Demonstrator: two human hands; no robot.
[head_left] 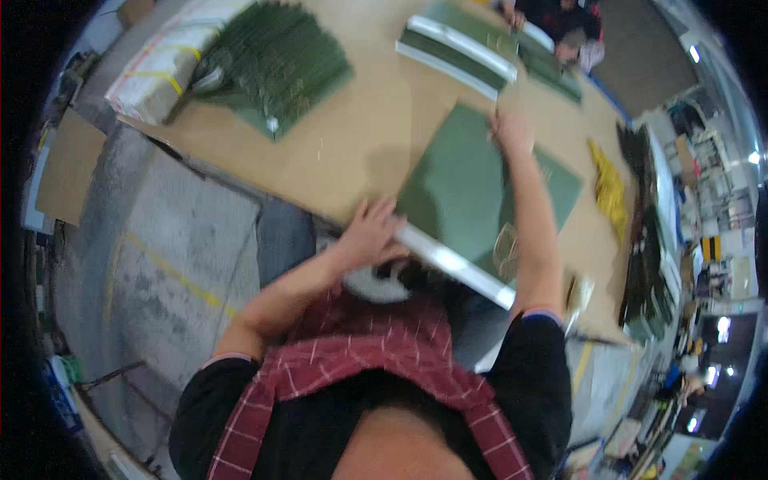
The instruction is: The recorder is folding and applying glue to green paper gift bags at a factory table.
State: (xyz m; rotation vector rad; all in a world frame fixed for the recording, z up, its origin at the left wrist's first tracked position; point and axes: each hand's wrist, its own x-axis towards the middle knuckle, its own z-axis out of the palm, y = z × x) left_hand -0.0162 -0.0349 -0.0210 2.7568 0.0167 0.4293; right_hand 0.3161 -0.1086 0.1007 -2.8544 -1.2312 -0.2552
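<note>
A flat green sheet-like piece (452, 184) with a white strip along its near edge lies at the table's front, right before me. My left hand (372, 234) is at its near left corner, by the end of the white strip, with its fingers stretched out. Across the piece reaches my right arm; my right hand (512, 132) is at the far edge, its fingers bent and closed on the green material. Blur hides the exact grip. Part of another green printed surface (556, 188) shows to the right of my forearm.
Fanned green pieces (276, 68) lie at the far left beside a white strapped bundle (156, 80). A green stack with white edges (460, 48) lies at the back. Across the table are another person's hands (570, 48). A yellow cloth (608, 188) and dark stacked pieces (640, 240) are at right.
</note>
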